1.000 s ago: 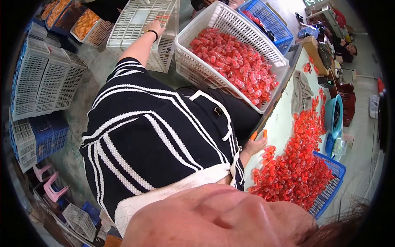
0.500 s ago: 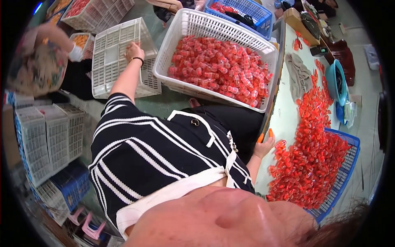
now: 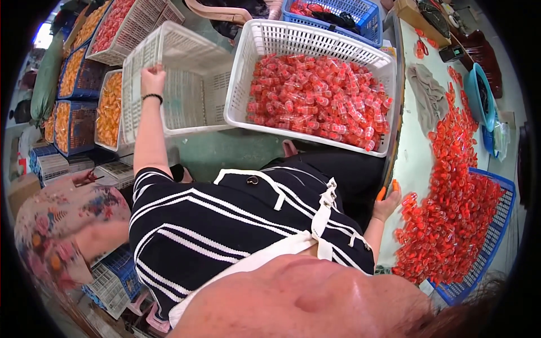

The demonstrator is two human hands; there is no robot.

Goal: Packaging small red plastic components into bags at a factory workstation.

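Observation:
My left hand is closed on the edge of an empty white plastic crate, which is tilted and smeared by motion. Beside it stands a white basket heaped with small clear-and-red plastic bottle-shaped pieces. On the right, my right hand rests at the table's edge with fingers apart. Bright orange tips show on two of its fingers; whether these are covers or held pieces is unclear. A large pile of red pieces lies near that hand, partly in a tilted blue basket.
A person in a floral garment is close on my left. Crates of orange pieces and red pieces stack at the upper left. A blue crate, grey cloth and turquoise basin lie farther off.
My left hand has shifted left and tilted the white crate, so its inside now shows. The other person has moved nearer on the left. My right hand stays at the table's edge.

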